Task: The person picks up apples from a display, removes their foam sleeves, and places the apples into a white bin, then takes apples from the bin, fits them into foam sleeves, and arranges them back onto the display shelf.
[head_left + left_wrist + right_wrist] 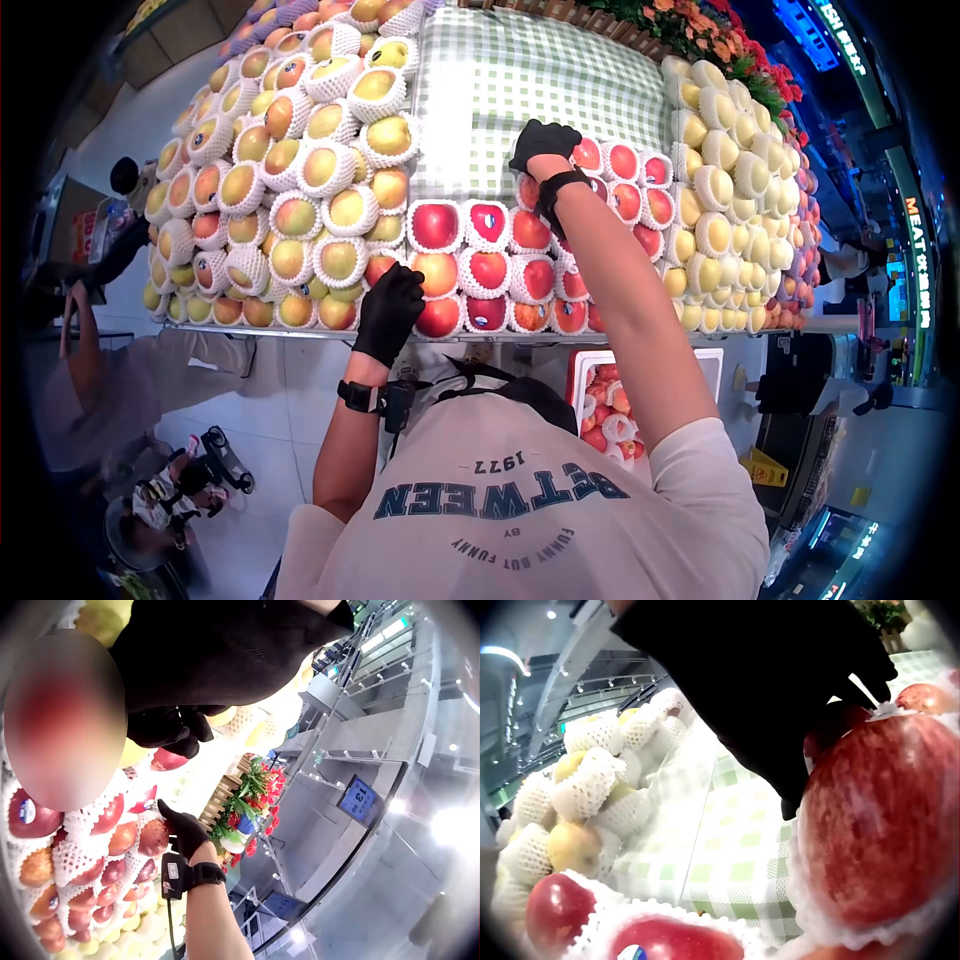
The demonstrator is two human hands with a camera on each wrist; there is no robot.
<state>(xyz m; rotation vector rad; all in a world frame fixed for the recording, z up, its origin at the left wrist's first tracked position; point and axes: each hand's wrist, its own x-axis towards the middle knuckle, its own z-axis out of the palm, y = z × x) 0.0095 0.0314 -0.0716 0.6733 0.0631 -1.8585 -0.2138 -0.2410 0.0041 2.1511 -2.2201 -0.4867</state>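
My right hand [545, 146], in a black glove, reaches to the far left corner of a block of red apples [435, 226] in white foam nets. In the right wrist view its fingers curve round a dark red apple [834, 729], mostly hidden by the glove. A large striped red apple [881, 825] sits close beside it. My left hand [390, 312], also gloved, rests at the front left edge of the block with its fingers loosely curled, near a red-yellow apple [379, 268]. In the left wrist view a blurred red shape [64, 720] lies close below the glove.
Yellow-red netted fruit [290, 210] is piled on the left, pale yellow netted fruit [715, 190] on the right. A green checked cloth [540, 75] covers the slope behind the apples. A box of apples [608, 410] stands below the front edge. Flowers [715, 40] line the back.
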